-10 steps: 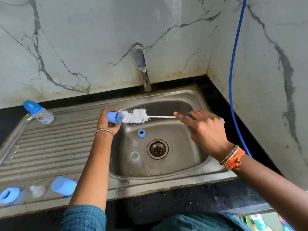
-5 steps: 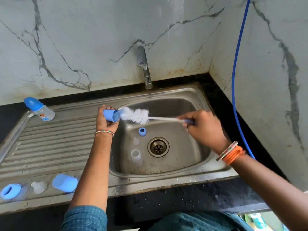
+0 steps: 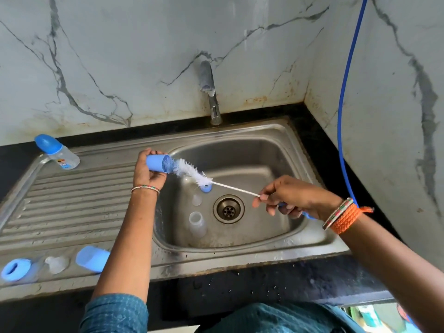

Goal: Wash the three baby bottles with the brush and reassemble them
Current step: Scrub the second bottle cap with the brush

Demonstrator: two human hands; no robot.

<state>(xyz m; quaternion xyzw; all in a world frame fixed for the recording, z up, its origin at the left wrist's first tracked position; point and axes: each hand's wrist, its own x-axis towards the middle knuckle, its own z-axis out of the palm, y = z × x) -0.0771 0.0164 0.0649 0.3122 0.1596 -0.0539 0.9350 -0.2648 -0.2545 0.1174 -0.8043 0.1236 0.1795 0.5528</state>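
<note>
My left hand [image 3: 147, 171] grips a blue bottle cap [image 3: 157, 163] over the sink's left edge, its mouth turned right. My right hand [image 3: 290, 198] holds the bottle brush [image 3: 192, 173] by its blue handle and wire stem; the white bristle tip sits at the cap's mouth. In the sink basin [image 3: 264, 164] lie a clear bottle body [image 3: 197, 223], a clear teat [image 3: 197, 199] and a blue ring [image 3: 206, 188]. On the drainboard front left lie a blue ring [image 3: 15, 269], a clear teat [image 3: 56, 264] and a blue cap [image 3: 92, 258]. An assembled bottle [image 3: 57, 152] stands at the back left.
A metal tap [image 3: 209, 92] rises from the wall behind the basin, above the drain [image 3: 228, 209]. A blue hose [image 3: 346, 92] hangs down the right wall. The ribbed steel drainboard [image 3: 72, 203] stretches left of the basin. Black counter edges the sink.
My right hand has drawn back and lower toward the right, pulling the brush out of the cap until only its tip stays at the mouth. The left hand tilted the cap slightly.
</note>
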